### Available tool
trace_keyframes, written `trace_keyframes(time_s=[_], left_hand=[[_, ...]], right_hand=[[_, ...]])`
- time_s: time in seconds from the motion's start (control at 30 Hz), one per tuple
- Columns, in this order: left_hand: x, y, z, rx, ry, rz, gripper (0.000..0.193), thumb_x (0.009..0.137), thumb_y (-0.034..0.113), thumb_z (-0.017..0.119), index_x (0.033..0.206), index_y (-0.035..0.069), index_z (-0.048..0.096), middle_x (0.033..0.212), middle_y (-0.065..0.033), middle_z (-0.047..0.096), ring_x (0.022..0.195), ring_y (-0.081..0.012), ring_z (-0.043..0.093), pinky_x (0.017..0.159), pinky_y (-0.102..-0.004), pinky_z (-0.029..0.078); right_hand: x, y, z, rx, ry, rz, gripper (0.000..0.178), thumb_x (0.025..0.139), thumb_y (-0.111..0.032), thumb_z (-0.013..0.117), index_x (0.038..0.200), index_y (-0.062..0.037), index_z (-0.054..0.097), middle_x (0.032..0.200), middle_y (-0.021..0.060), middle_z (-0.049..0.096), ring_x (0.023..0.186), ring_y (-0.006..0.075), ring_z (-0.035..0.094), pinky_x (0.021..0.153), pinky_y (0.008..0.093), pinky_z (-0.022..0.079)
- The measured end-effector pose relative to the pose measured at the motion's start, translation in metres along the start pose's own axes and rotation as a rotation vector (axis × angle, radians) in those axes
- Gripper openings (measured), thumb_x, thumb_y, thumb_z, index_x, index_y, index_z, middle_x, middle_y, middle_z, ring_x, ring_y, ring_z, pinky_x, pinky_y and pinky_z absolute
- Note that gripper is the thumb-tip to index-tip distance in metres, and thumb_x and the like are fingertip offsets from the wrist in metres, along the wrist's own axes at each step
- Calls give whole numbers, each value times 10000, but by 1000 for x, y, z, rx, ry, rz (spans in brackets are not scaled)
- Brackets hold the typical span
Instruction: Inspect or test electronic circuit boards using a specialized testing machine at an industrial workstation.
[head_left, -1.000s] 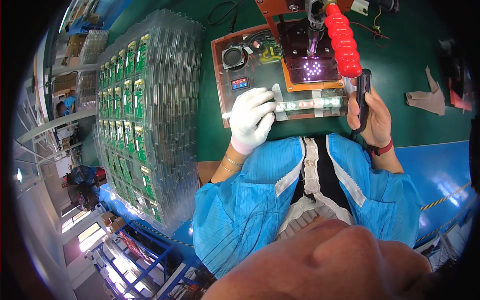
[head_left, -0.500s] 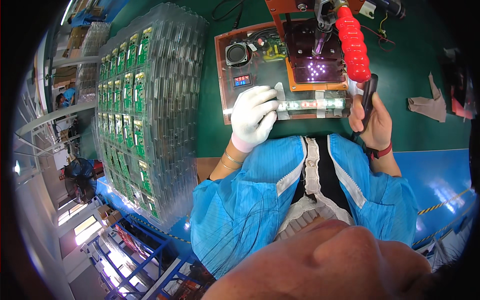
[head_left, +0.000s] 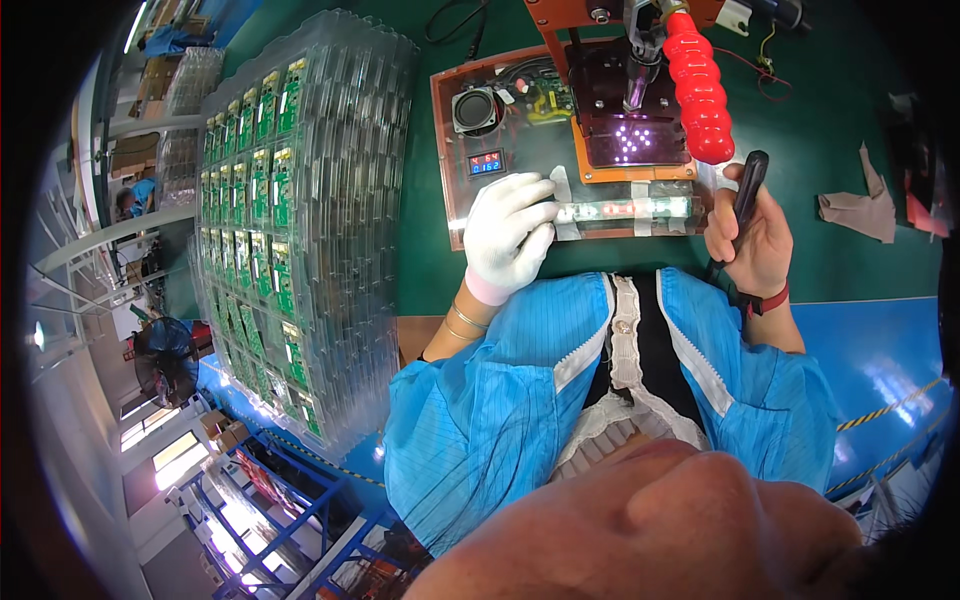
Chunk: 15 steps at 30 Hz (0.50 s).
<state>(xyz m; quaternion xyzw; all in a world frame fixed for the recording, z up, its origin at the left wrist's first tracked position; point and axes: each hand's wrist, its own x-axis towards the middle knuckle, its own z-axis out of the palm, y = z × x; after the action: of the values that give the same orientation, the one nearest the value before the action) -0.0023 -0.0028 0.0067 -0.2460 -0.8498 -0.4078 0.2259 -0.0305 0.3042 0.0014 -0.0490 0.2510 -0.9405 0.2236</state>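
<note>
My left hand point(head_left: 508, 232), in a white glove, rests on the front left of a clear-topped test box point(head_left: 452, 205). Its fingers are loosely bent and slightly apart, with the tips beside a taped strip of lit displays point(head_left: 620, 208); I see nothing held in them. Bare and closed, my right hand point(head_left: 755, 238) grips a black pen-shaped tool point(head_left: 746, 195), which slants upward past the box's right side. Just above that hand hangs a red ribbed lever handle point(head_left: 699, 90). Purple-white lights glow in the dark press plate point(head_left: 640, 140) behind the strip.
A tall stack of clear trays point(head_left: 345, 220) holding green circuit boards stands to the left. On the green table at right lies a beige cloth scrap point(head_left: 862, 208). The box also contains a round speaker point(head_left: 475, 110) and a small digital meter point(head_left: 487, 161).
My right hand has shifted slightly right with the black tool, away from the red handle. The red handle has swung slightly left. My left hand stays in place.
</note>
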Motion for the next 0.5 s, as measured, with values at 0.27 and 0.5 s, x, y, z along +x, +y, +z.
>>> trace_keyframes(time_s=[0.27, 0.5], left_hand=[[-2, -2, 1, -4, 19, 4, 151, 777, 92, 682, 902, 13, 709, 1078, -124, 721, 1023, -332, 665, 940, -433, 515], [-6, -3, -2, -70, 98, -14, 152, 764, 58, 687, 906, 10, 713, 1091, -132, 732, 1039, -333, 667, 960, -433, 522]], right_hand=[[-9, -12, -5, -1081, 402, -405, 450, 958, -84, 631, 1388, -5, 525, 878, 95, 671, 668, 136, 597, 614, 235, 471], [-9, -22, -16, -1583, 193, -335, 554, 788, 29, 748, 1322, -33, 614, 1002, 74, 708, 668, 118, 549, 672, 235, 477]])
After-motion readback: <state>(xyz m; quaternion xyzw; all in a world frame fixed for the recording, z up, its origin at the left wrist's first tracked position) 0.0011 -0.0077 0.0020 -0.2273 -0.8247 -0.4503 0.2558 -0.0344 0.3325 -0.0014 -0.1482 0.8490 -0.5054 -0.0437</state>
